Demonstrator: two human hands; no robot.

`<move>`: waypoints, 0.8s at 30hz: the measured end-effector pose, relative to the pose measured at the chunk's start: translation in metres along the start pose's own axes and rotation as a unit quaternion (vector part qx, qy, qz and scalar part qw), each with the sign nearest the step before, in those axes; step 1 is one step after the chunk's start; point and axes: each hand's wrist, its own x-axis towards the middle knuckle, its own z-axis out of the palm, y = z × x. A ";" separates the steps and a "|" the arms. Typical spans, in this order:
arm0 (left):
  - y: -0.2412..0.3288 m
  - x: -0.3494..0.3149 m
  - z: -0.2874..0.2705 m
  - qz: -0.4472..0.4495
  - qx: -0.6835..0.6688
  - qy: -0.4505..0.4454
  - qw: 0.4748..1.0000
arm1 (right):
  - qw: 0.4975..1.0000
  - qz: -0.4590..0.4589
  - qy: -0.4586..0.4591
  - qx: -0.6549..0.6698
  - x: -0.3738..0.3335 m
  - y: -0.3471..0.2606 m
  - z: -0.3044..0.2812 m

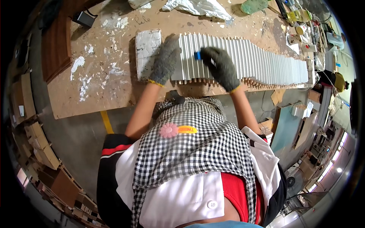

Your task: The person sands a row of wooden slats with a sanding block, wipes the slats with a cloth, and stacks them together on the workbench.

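A long row of white-faced slats stands side by side on the work table, with brown wood-coloured ends poking out along both long edges. My left hand, in a dark grey knit glove, lies with fingers stretched out along the row's left end, beside a paint-smeared white block. My right hand, gloved alike, is over the slats and pinches a small blue piece; its exact kind I cannot make out. Some fingertips are blurred.
The brown table carries white paint stains. Crumpled white plastic and a green bottle lie at the back. Cups and loose items crowd the far right. A black box-shaped device sits far left, near dark brown boards.
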 end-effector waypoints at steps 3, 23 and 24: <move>-0.007 0.027 -0.008 0.053 0.152 -0.050 0.986 | 0.996 0.017 -0.084 -0.038 -0.045 -0.034 0.004; -0.023 0.068 0.003 0.031 0.357 -0.221 0.907 | 0.971 0.029 -0.224 -0.083 -0.054 -0.095 0.033; -0.023 0.068 0.004 0.033 0.360 -0.222 0.906 | 0.961 0.052 -0.249 -0.104 -0.047 -0.101 0.030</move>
